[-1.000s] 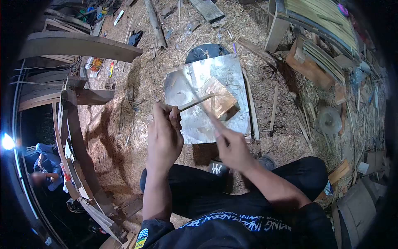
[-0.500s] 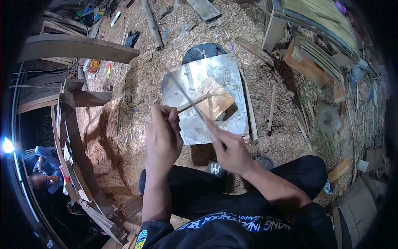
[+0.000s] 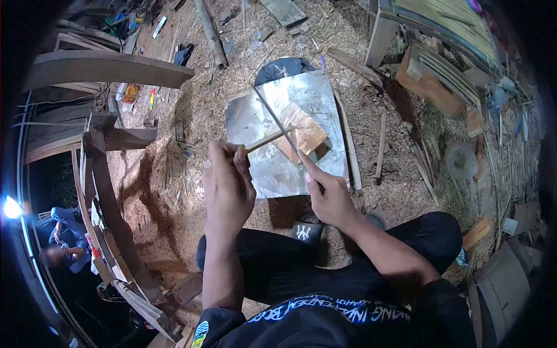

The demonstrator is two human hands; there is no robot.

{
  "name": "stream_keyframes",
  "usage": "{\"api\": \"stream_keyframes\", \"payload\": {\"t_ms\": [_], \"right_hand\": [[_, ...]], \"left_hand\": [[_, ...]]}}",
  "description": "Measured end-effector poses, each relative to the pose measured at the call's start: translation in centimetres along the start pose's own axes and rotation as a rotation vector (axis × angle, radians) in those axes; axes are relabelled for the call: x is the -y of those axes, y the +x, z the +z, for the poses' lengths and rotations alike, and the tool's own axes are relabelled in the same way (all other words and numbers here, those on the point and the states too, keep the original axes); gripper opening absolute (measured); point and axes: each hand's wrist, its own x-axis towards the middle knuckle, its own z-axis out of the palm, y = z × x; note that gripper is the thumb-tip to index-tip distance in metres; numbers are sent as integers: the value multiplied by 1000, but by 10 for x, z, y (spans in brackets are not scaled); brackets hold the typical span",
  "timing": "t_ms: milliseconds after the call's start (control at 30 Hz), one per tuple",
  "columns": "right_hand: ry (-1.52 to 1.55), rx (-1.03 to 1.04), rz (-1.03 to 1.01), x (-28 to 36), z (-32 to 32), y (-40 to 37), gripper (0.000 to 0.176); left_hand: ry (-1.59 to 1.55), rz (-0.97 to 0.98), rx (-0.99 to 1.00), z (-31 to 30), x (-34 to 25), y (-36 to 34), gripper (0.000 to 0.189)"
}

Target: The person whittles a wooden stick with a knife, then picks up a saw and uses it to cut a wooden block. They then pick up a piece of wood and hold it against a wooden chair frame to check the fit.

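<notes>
My left hand (image 3: 229, 188) is closed around a slim wooden stick (image 3: 264, 141), which points up and to the right. In my right hand (image 3: 331, 194) is a long, narrow blade (image 3: 268, 109), its handle hidden in the grip and the index finger stretched along it. Near the stick's far end, the blade crosses it in this view. Below them lies a squarish wooden block (image 3: 312, 137), resting on a worn metal sheet (image 3: 241, 122) on the ground in front of my legs.
Wood shavings (image 3: 174, 191) cover the ground. Curved timber frames (image 3: 110, 68) stand on the left, with a seated person (image 3: 69, 238) beyond them. A slatted wooden bench (image 3: 447, 26) and a wooden box (image 3: 429, 87) are at the upper right. A thin strip (image 3: 348, 145) lies beside the sheet.
My right hand has shifted slightly right, and the blade, blurred before, now shows sharply with its tip farther right. My left hand keeps the stick in nearly the same place.
</notes>
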Motion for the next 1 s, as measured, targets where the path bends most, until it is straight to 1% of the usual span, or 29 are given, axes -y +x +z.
{"api": "stream_keyframes", "payload": {"t_ms": [67, 167, 200, 267, 300, 333, 433, 467, 567, 600, 633, 700, 733, 800, 833, 900, 933, 1000], "right_hand": [[-26, -145, -240, -9, 10, -4, 46], [64, -26, -284, 10, 2, -7, 46], [38, 83, 106, 13, -7, 1, 47], [-24, 10, 105, -8, -1, -2, 47], [-54, -26, 106, -8, 0, 0, 47], [12, -37, -49, -6, 5, -4, 47], [90, 6, -268, 10, 5, -7, 47], [124, 47, -7, 10, 2, -4, 47], [31, 136, 360, 10, -10, 10, 48], [40, 33, 141, 9, -3, 12, 48], [42, 2, 16, 9, -1, 9, 48], [71, 61, -111, 20, 3, 2, 48], [76, 91, -124, 26, 6, -2, 49], [55, 125, -136, 26, 5, -6, 48], [69, 147, -55, 22, 6, -6, 48], [88, 173, 22, 16, 11, -3, 47], [78, 117, -45, 13, 13, -1, 47], [54, 53, -105, 17, 14, -3, 47]], "left_hand": [[11, -5, 2, 1, -3, 0, 10], [10, -30, 12, -1, -7, -1, 9], [0, -76, 26, -3, -6, -1, 9], [17, -22, 12, -2, -6, 2, 9], [26, 5, 5, -1, -5, 4, 9], [7, -13, 6, -1, -6, 5, 10], [-18, -39, 2, -7, 2, 3, 8], [-24, -60, 3, -10, 3, 4, 7], [10, -21, -2, -10, -3, 4, 7], [-34, -56, 14, -9, -3, 3, 6], [-47, -71, 26, -9, -2, 2, 5], [-74, -103, 48, -7, 2, 0, 4], [-62, -113, 34, -8, -2, 1, 4], [-32, -64, 20, -6, 0, -1, 4], [-16, -40, 12, -6, 1, -1, 4], [-71, -116, 24, -8, 8, -4, 5], [-89, -143, 25, -10, 11, -5, 5], [-69, -130, 7, -8, 10, -6, 4]]}}
